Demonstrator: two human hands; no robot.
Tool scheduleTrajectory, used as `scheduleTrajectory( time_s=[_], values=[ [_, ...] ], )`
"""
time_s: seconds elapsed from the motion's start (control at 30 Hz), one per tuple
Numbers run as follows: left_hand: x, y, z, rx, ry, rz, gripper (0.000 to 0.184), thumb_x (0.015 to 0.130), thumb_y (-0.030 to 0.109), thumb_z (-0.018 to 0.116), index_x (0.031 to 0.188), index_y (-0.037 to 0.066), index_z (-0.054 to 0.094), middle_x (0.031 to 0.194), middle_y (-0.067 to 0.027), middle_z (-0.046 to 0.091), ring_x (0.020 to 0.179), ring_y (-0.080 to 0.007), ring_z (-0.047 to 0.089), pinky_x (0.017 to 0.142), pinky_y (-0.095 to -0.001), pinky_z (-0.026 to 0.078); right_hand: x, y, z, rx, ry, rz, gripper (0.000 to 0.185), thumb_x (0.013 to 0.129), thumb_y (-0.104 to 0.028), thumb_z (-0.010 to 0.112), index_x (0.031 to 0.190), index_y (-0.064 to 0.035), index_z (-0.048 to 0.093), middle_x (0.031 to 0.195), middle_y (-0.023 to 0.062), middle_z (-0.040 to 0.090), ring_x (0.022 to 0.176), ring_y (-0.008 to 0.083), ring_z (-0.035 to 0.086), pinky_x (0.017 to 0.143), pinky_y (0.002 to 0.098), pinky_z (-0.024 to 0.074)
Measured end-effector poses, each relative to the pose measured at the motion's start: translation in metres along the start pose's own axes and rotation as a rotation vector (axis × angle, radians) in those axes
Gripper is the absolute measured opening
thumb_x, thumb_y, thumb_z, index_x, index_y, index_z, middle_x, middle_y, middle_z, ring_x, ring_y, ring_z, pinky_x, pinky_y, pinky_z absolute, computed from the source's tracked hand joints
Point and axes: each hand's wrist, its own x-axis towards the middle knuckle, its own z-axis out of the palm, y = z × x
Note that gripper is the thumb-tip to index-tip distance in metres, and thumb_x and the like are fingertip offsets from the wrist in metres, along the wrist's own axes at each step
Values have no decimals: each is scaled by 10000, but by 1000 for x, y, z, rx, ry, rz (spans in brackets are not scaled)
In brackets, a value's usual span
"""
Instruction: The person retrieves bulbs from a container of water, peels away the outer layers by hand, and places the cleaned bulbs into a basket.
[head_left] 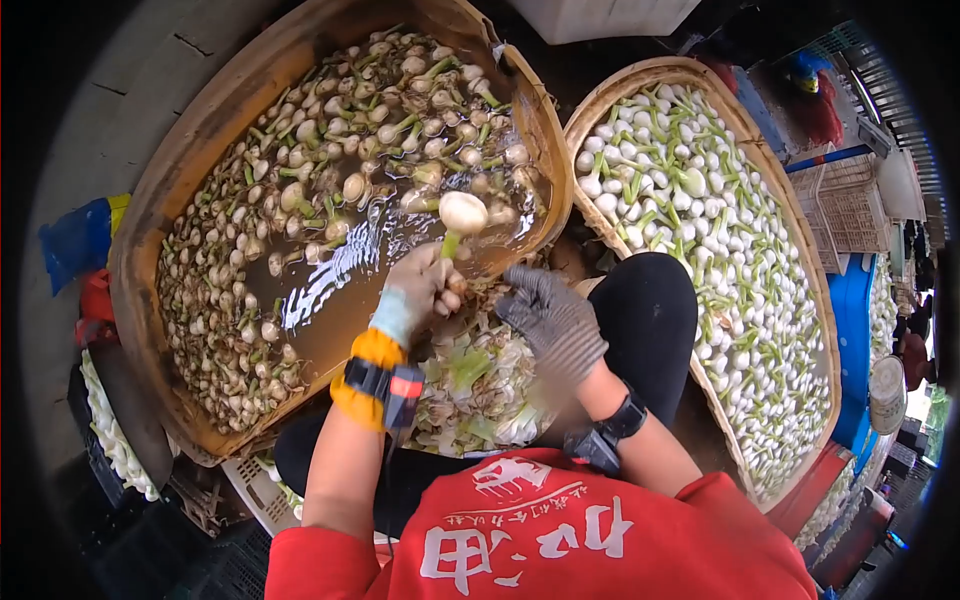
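My left hand [415, 290], in a light glove, is closed round the green stem of a pale bulb [463, 213], whose round head points up over the near edge of the left tub. To its right, my right hand [545, 315] wears a grey glove, its fingers pointing left near the left hand; whether they hold anything is too small to tell. Below both hands lies a heap of peeled skins and leaves [475, 385]. Brownish bulbs [290, 200] float in murky water in the left tub [190, 120].
A second tub [603, 92] on the right is full of cleaned white bulbs [730, 250] with green stems. My knee in black stands between the tubs. A white box [600, 15], a crate [840, 210] and a blue container [852, 340] stand beyond.
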Motion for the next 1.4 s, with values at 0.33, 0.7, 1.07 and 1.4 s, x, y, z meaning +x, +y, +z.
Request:
scheduleTrajectory(
  time_s=[0.33, 0.7, 1.07, 1.4],
  values=[
    [-173, -9, 44, -587, 202, -16, 398, 961, 182, 594, 1311, 14, 507, 942, -26, 631, 756, -125, 596, 633, -240, 488, -42, -63, 30, -207, -288, -448, 716, 702, -381, 828, 1287, -56, 574, 1105, 138, 619, 1023, 277, 608, 898, 356, 483],
    [-200, -41, 54, -764, 40, 270, 631, 980, 581, 428, 1192, -2, 544, 1032, -103, 628, 878, -178, 604, 680, -288, 501, -75, -82, 15, -576, -168, -964, 192, 840, -276, 596, 944, -142, 687, 921, 41, 656, 824, 264, 638, 679, 410, 513],
    [-237, -50, 43, -226, 93, 271, 672, 965, 600, 440, 1293, 18, 517, 1054, -85, 612, 818, -151, 635, 666, -264, 542, -94, -92, 19, -27, -566, -351, 175, 877, -224, 646, 873, -49, 638, 797, 83, 628, 694, 170, 588, 648, 313, 489],
    [-247, -35, 76, -800, 0, 352, 569, 1046, 499, 283, 1204, -3, 501, 1083, -121, 606, 879, -210, 580, 780, -311, 496, -109, -103, 14, -594, -139, -1067, 212, 832, -286, 669, 980, -134, 680, 917, 58, 658, 789, 258, 632, 666, 369, 510]
  ],
)
